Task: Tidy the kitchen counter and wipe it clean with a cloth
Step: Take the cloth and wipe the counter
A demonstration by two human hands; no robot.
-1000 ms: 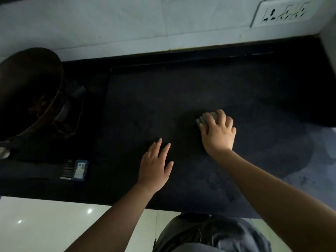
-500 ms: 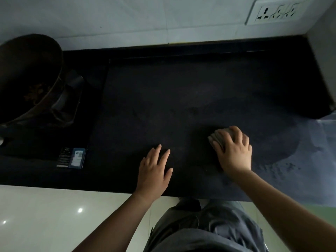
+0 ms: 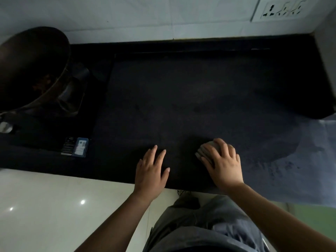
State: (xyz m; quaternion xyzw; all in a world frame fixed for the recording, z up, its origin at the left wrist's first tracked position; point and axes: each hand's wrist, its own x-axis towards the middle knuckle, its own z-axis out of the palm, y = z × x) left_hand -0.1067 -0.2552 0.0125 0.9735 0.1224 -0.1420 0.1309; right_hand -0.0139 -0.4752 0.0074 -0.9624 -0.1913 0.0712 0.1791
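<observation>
A black stone counter (image 3: 181, 91) fills the view. My right hand (image 3: 224, 164) presses a small folded grey cloth (image 3: 204, 151) flat on the counter near its front edge; only the cloth's left part shows past my fingers. My left hand (image 3: 151, 170) lies flat beside it on the counter, palm down, fingers spread, holding nothing. A paler, damp-looking patch (image 3: 298, 160) covers the counter's right front part.
A dark wok (image 3: 31, 66) sits on a stove (image 3: 72, 93) at the left. A small card or packet (image 3: 76, 147) lies at the stove's front. A white wall with a socket plate (image 3: 280, 9) runs behind. A wall corner (image 3: 327, 57) closes the right side.
My right hand has slid the cloth toward me, from mid-counter to near the front edge. My left hand has stayed flat in about the same place.
</observation>
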